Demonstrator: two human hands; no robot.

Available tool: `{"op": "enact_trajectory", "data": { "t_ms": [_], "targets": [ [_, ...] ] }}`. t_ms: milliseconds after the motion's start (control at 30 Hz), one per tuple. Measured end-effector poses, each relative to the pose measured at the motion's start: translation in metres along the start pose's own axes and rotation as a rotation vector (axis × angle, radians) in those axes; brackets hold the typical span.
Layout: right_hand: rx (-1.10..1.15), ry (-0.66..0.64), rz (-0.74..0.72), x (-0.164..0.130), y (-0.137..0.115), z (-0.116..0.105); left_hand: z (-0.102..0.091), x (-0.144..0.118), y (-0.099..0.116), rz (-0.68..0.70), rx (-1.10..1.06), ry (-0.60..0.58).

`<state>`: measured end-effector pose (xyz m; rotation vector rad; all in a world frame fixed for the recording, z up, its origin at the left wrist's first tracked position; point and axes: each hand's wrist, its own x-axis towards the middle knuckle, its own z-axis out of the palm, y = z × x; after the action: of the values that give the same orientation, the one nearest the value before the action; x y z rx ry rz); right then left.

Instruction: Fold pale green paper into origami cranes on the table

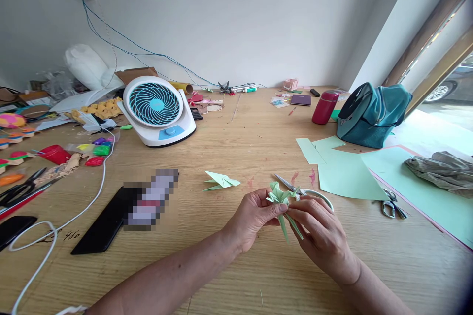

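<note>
- The fingers (275, 208) of both hands are pinching 1 small green folded paper figure (281, 202), holding it just above the desk (236, 157).
- The left hand (253, 219) is gripping its left side; the right hand (320, 231) is closing on its lower points.
- White-handled scissors (303, 191) are lying just behind the hands.
- A second folded paper piece (220, 181) is resting nearby, left.
- Green paper sheets (347, 172) are lying to the right.
</note>
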<state>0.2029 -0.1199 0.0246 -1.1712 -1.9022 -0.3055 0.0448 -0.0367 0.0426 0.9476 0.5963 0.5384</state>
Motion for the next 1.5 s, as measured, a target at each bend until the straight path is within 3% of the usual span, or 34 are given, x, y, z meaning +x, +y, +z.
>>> {"op": "enact_trajectory", "data": {
  "t_ms": [333,500,700,833,967,1100,1267,1500],
  "targets": [
    [-0.009,-0.041,0.057,-0.004,0.000,0.005,0.001,0.004,-0.009,0.089,0.042,0.113],
    [0.073,0.002,0.133,-0.005,-0.003,0.008,0.003,0.003,-0.013,0.102,0.011,0.137],
    [0.262,0.048,0.448,-0.007,-0.008,0.014,0.004,0.001,-0.011,0.156,0.071,0.119],
    [0.510,0.059,0.727,-0.008,-0.007,0.019,0.002,0.002,-0.012,0.163,0.116,0.101],
    [0.729,0.083,0.884,-0.008,-0.004,0.023,-0.001,0.005,-0.014,0.228,0.218,0.101],
    [0.802,0.092,0.957,-0.005,-0.004,0.023,-0.005,0.007,-0.015,0.302,0.349,0.079],
    [0.880,0.087,1.004,0.000,-0.006,0.022,-0.009,0.011,-0.020,0.333,0.439,0.140],
    [0.978,0.120,1.045,-0.001,-0.002,0.025,-0.010,0.013,-0.019,0.190,0.198,0.112]
  ]
}}
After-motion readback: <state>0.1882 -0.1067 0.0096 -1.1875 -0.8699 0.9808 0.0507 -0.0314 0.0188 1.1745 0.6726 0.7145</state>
